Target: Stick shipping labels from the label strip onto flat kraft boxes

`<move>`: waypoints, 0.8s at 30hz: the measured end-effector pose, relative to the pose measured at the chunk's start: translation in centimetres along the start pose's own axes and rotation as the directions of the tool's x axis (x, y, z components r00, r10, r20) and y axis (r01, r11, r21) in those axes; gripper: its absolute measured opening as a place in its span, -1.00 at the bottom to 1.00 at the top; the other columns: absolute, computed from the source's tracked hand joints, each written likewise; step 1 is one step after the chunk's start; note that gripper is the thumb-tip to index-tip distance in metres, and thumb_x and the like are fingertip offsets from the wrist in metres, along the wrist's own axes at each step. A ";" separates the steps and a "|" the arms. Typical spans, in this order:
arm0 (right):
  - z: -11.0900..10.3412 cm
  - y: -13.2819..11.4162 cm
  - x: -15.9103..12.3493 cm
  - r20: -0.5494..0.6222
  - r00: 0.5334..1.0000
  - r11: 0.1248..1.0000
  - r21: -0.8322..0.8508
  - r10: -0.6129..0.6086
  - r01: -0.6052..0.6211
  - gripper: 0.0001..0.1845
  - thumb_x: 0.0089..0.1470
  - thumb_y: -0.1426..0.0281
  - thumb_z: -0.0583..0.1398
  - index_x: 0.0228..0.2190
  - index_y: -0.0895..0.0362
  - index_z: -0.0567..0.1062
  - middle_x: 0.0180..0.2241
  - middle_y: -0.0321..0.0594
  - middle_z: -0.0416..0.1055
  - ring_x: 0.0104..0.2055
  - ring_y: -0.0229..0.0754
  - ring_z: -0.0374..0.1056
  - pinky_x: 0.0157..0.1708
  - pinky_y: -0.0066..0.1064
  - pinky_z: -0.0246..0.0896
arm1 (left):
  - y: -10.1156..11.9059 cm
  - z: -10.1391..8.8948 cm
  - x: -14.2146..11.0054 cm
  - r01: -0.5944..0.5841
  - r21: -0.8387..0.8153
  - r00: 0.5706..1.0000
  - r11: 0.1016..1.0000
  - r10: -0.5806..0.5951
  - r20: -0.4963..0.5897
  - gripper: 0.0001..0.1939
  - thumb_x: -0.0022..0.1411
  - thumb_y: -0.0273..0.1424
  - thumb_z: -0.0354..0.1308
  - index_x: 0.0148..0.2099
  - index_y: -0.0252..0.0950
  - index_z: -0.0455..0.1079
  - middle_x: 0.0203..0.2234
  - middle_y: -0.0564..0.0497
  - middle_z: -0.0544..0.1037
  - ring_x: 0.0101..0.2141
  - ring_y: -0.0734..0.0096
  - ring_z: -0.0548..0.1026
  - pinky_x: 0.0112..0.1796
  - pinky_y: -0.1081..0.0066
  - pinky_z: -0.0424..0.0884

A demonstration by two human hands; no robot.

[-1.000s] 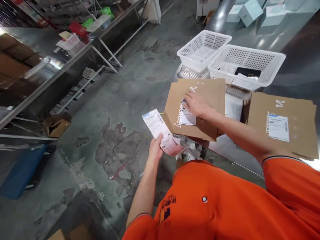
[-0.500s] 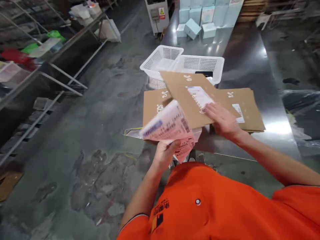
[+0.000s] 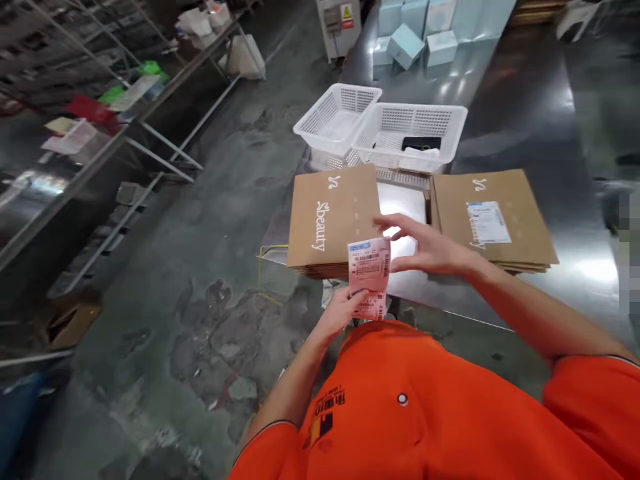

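Observation:
My left hand (image 3: 341, 311) pinches a strip of shipping labels (image 3: 369, 277), printed with barcodes and pinkish in tone. Beside its upper right edge, my right hand (image 3: 425, 245) has thumb and fingers spread around nothing; whether a fingertip touches the paper I cannot tell. Behind the labels lies a stack of flat brown cardboard mailers (image 3: 336, 212) with white "beauty" lettering. To the right sits a second mailer stack (image 3: 525, 213), its top piece bearing a white shipping label (image 3: 489, 222).
Two white plastic baskets (image 3: 336, 120) (image 3: 453, 137) stand behind the stacks, the right one with a dark object (image 3: 421, 143) inside. Light blue boxes (image 3: 406, 45) are farther back on the metal table (image 3: 520, 127). Shelving (image 3: 165, 143) runs along the left.
The labelled mailer under my right hand now lies on the right stack, let go. My right hand has moved left toward the labels. The label strip, turned sideways before, now hangs upright in my left hand.

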State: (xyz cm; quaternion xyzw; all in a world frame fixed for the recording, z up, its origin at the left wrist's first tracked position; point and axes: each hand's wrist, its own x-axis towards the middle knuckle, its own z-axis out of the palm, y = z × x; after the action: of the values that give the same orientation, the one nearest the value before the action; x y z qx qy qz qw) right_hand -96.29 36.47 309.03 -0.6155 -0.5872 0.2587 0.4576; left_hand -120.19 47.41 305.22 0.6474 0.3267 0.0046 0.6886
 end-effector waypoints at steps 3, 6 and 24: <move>3.7 -2.9 3.6 0.042 0.999 1.000 0.022 -0.022 0.021 -0.65 0.11 0.14 0.17 -0.31 0.20 0.50 -0.36 -0.20 0.44 -0.36 -0.25 0.31 -0.37 -0.47 0.18 | 0.3 -1.2 -1.3 -0.016 -0.043 0.999 0.999 0.015 -0.034 -0.43 -0.01 -0.11 0.30 -0.01 -0.34 0.47 -0.14 -0.13 0.55 -0.13 0.19 0.47 -0.12 0.34 0.38; 6.8 -3.0 4.3 0.064 0.998 0.998 0.068 -0.015 0.010 -0.66 0.17 0.19 0.11 -0.43 0.20 0.48 -0.52 -0.27 0.38 -0.48 -0.32 0.24 -0.46 -0.51 0.08 | 1.8 -2.2 -2.7 -0.219 -0.180 0.962 0.959 0.181 -0.206 -0.28 -0.11 -0.24 0.39 0.13 -0.23 0.34 0.02 -0.10 0.45 -0.02 0.24 0.41 -0.07 0.41 0.33; 5.7 5.6 18.1 -0.059 0.995 0.622 -0.778 0.079 -0.095 -0.25 0.08 0.11 0.21 0.22 0.11 0.17 -0.03 0.09 0.32 -0.03 0.20 0.23 -0.06 -0.01 0.09 | -7.1 -7.0 -3.6 0.069 -0.123 0.890 0.990 -0.117 -0.442 -0.60 -0.10 -0.10 0.31 -0.45 -0.40 0.50 -0.60 -0.01 0.50 -0.50 0.40 0.40 -0.40 0.43 0.34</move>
State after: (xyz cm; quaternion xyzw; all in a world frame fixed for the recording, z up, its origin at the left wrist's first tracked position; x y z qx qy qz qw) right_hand -95.29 55.88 305.59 -0.7829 -0.6064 -0.0045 0.1389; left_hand -129.14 50.92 300.86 0.5759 0.5062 0.1375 0.6270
